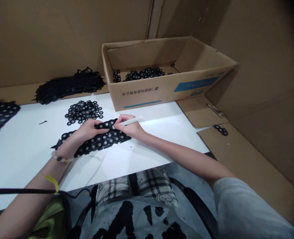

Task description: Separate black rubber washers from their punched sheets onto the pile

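Head view: black punched rubber sheet w/ white-centred rings (97, 138) laid flat mid white tabletop (159, 136). Bare surface is left toward near edge & right; brown cardboard box (162, 90) close behind. Sheet is held under left hand (88, 130); pinch vs flat press not discernible. Slim white stick tool (130, 121) is pinched in right hand (128, 128), tip on sheet.

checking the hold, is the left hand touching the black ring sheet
Touching. The head view shows the left hand pressed flat on the black ring sheet, no gap, while the right hand holds a white stick to it.
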The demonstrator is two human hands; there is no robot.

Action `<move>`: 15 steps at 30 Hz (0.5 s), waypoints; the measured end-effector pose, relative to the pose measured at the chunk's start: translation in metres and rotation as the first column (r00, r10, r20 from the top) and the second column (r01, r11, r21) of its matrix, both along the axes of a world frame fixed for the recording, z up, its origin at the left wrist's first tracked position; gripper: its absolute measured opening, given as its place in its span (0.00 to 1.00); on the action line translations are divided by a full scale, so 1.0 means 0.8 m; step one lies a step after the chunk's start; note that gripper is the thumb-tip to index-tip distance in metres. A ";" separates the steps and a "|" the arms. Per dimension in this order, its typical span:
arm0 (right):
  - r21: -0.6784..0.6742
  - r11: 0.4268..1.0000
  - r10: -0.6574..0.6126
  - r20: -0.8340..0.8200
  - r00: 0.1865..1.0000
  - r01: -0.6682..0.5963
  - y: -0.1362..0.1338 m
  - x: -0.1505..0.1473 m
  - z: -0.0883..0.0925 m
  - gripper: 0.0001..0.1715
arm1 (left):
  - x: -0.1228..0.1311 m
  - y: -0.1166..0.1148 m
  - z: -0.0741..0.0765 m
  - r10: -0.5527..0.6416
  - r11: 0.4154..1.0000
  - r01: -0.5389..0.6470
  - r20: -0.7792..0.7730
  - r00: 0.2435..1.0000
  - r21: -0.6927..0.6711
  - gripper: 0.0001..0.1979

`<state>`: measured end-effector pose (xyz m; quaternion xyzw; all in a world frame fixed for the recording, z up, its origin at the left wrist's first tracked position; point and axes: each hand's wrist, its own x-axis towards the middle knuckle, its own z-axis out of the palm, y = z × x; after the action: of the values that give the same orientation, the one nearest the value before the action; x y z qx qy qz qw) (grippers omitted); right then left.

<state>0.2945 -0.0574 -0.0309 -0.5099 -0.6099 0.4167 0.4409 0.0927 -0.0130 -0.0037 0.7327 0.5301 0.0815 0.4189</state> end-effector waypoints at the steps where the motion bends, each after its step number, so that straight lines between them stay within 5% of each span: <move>1: -0.008 1.000 -0.006 -0.004 1.000 0.006 0.000 0.000 0.000 0.07 | 0.000 0.000 0.001 0.003 1.000 -0.003 0.003 1.000 -0.011 0.18; 6: -0.006 1.000 0.004 0.005 1.000 -0.004 0.002 0.000 -0.001 0.06 | -0.001 -0.001 0.000 0.016 1.000 -0.016 -0.021 1.000 -0.008 0.16; 15: 0.026 1.000 0.004 0.023 1.000 -0.005 -0.004 -0.016 -0.013 0.06 | 0.000 -0.007 0.010 0.038 0.980 0.000 0.185 0.982 -0.199 0.16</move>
<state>0.2816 -0.0603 -0.0410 -0.5074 -0.6213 0.4039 0.4398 0.0923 -0.0182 0.0044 0.6713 0.5007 0.1009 0.5371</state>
